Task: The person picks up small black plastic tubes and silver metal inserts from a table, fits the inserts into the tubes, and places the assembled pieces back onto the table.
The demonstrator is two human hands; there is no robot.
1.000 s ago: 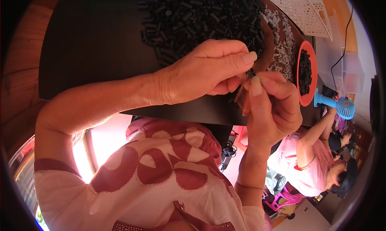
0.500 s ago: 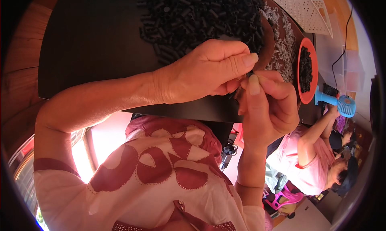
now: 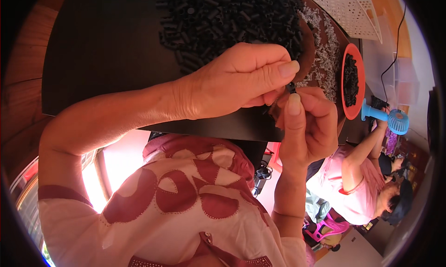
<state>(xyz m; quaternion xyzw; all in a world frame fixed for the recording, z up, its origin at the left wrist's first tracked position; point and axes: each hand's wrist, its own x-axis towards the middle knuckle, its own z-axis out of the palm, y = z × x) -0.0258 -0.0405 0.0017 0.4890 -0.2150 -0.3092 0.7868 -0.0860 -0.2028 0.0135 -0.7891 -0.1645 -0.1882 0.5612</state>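
Note:
Both my hands meet over the near edge of a dark table [image 3: 102, 76]. My left hand [image 3: 241, 79] is closed, thumb pressed down on curled fingers. Just below its thumb, my right hand [image 3: 310, 123] pinches between thumb and forefinger. A small black piece [image 3: 291, 87] shows between the two sets of fingertips, mostly covered by them. Beyond my hands lies a heap of short black tubes [image 3: 232, 21], several touching or close behind my left hand.
Small clear pieces [image 3: 327, 48] are spread on a brown surface right of the heap. An orange bowl [image 3: 362, 83] holds black parts. Near it are a blue handheld fan [image 3: 397, 121] and a perforated white tray [image 3: 344, 11]. A person in pink [image 3: 357, 188] works at the right.
My right hand has drawn slightly down and away from the left fingertips, and more of the black piece shows between them. My left hand stays nearly in place.

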